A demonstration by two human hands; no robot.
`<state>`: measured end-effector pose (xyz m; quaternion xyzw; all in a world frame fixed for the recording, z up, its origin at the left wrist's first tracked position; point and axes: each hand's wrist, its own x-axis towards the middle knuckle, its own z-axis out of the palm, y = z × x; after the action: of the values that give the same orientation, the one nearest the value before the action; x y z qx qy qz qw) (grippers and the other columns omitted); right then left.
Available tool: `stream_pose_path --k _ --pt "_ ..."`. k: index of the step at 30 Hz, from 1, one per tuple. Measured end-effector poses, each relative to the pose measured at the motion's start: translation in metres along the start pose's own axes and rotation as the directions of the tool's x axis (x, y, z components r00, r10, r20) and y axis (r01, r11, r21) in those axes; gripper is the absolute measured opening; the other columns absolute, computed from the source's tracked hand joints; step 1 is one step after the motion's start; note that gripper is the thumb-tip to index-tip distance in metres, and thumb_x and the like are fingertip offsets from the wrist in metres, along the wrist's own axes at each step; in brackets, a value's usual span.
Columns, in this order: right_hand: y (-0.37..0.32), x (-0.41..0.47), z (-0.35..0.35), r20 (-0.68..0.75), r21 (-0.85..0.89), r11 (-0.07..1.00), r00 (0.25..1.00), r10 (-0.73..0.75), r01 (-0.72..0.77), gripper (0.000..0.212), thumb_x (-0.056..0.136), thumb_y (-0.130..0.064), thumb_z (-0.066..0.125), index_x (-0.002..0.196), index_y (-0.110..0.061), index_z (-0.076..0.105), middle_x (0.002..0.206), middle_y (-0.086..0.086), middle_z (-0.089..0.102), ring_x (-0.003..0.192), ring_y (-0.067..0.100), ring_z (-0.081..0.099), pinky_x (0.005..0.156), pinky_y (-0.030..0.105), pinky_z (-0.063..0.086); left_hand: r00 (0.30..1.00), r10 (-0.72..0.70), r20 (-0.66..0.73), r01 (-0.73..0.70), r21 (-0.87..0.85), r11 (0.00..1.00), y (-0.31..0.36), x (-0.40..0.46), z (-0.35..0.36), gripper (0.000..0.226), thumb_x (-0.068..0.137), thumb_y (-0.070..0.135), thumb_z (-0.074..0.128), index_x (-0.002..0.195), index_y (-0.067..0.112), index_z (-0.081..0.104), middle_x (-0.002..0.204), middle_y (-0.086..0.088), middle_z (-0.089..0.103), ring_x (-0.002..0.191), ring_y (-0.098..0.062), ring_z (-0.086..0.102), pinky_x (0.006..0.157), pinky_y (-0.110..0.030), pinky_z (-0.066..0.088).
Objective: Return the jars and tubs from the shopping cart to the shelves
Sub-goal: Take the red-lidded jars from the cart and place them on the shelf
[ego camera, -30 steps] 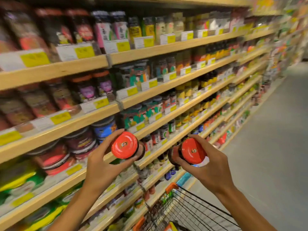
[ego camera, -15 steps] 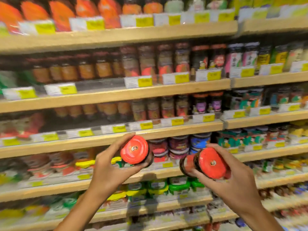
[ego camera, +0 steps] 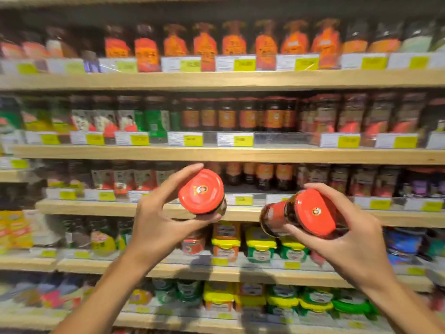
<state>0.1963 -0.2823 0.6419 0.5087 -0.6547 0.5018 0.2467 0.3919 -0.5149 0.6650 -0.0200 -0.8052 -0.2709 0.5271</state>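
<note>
Left hand (ego camera: 156,225) is wrapped around one jar (ego camera: 203,192), and the right hand (ego camera: 346,242) is wrapped around a second jar (ego camera: 301,214). Both look like glass, so they are likely hard, a bit heavy and breakable if dropped. Holding the sides below the lid seems best. Each has a round red lid with a small picture, dark sauce inside and a red label. Both are up in the air, tipped toward the camera, near the front edge of a wooden shelf (ego camera: 240,154).

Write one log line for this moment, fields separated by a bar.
left hand: holds red-lidded jar | right hand: holds second jar | shelves: faced, nothing placed yet
</note>
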Motion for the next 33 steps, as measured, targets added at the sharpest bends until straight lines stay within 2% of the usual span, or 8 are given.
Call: stream_pose_path --k 5,8,13,19,24,27,33 --pt "-0.031 0.038 0.043 -0.01 0.037 0.995 0.996 -0.091 0.091 0.072 0.063 -0.045 0.087 0.127 -0.026 0.062 0.117 -0.02 0.066 0.105 -0.004 0.065 0.088 0.011 0.048 0.996 0.058 -0.068 -0.055 0.034 0.998 -0.014 0.02 -0.051 0.082 0.06 0.035 0.093 0.133 0.024 0.058 0.131 0.019 0.063 0.123 -0.006 0.06 0.098 -0.02 0.049" --pt "-0.043 0.06 0.057 -0.038 0.053 0.991 0.991 -0.124 0.126 0.07 0.063 -0.046 0.087 0.126 -0.028 0.061 0.115 -0.022 0.065 0.103 -0.006 0.064 0.086 0.008 0.046 0.992 0.077 -0.099 -0.075 0.027 0.997 -0.021 0.031 -0.067 0.082 0.058 0.033 0.092 0.133 0.024 0.058 0.13 0.017 0.064 0.121 -0.003 0.061 0.096 -0.016 0.049" --pt "-0.053 0.093 0.068 -0.09 0.085 0.983 0.984 -0.153 0.161 0.072 0.065 -0.046 0.09 0.127 -0.024 0.062 0.113 -0.013 0.069 0.102 0.005 0.068 0.087 0.02 0.053 0.993 0.092 -0.078 -0.089 0.034 0.995 -0.035 0.046 -0.079 0.083 0.059 0.03 0.09 0.135 0.024 0.058 0.132 0.014 0.063 0.123 -0.005 0.06 0.1 -0.02 0.048" --pt "-0.061 0.131 0.074 -0.122 0.089 0.973 0.972 -0.201 0.213 0.074 0.065 -0.046 0.089 0.128 -0.019 0.061 0.116 -0.01 0.068 0.104 0.005 0.066 0.089 0.026 0.055 0.993 0.11 -0.045 -0.11 0.007 0.994 -0.041 0.066 -0.083 0.084 0.059 0.038 0.087 0.136 0.023 0.057 0.134 0.011 0.062 0.123 -0.007 0.06 0.1 -0.024 0.05" --pt "-0.058 0.163 0.088 -0.184 0.065 0.974 0.962 -0.202 0.217 0.075 0.064 -0.044 0.092 0.127 -0.02 0.061 0.114 -0.011 0.068 0.102 0.003 0.066 0.089 0.026 0.055 0.988 0.145 -0.046 -0.144 0.012 0.989 -0.04 0.083 -0.084 0.084 0.059 0.032 0.087 0.136 0.017 0.057 0.132 0.009 0.062 0.122 -0.005 0.06 0.101 -0.02 0.048" --pt "-0.053 0.182 0.103 -0.228 0.063 0.971 0.95 -0.212 0.231 0.074 0.063 -0.04 0.094 0.126 -0.019 0.06 0.113 -0.009 0.068 0.102 0.006 0.066 0.089 0.031 0.055 0.986 0.161 -0.046 -0.16 0.025 0.987 -0.041 0.09 -0.087 0.084 0.06 0.032 0.088 0.137 0.016 0.057 0.132 0.008 0.063 0.122 -0.006 0.06 0.102 -0.022 0.048" --pt "-0.038 0.208 0.134 -0.209 -0.046 0.962 0.939 -0.272 0.269 0.077 0.067 -0.043 0.091 0.131 -0.017 0.057 0.126 -0.004 0.066 0.111 0.014 0.063 0.093 0.032 0.053 0.983 0.175 -0.05 -0.173 0.045 0.984 -0.044 0.093 -0.101 0.085 0.058 0.034 0.087 0.136 0.019 0.057 0.131 0.012 0.062 0.12 -0.003 0.061 0.101 -0.018 0.047"
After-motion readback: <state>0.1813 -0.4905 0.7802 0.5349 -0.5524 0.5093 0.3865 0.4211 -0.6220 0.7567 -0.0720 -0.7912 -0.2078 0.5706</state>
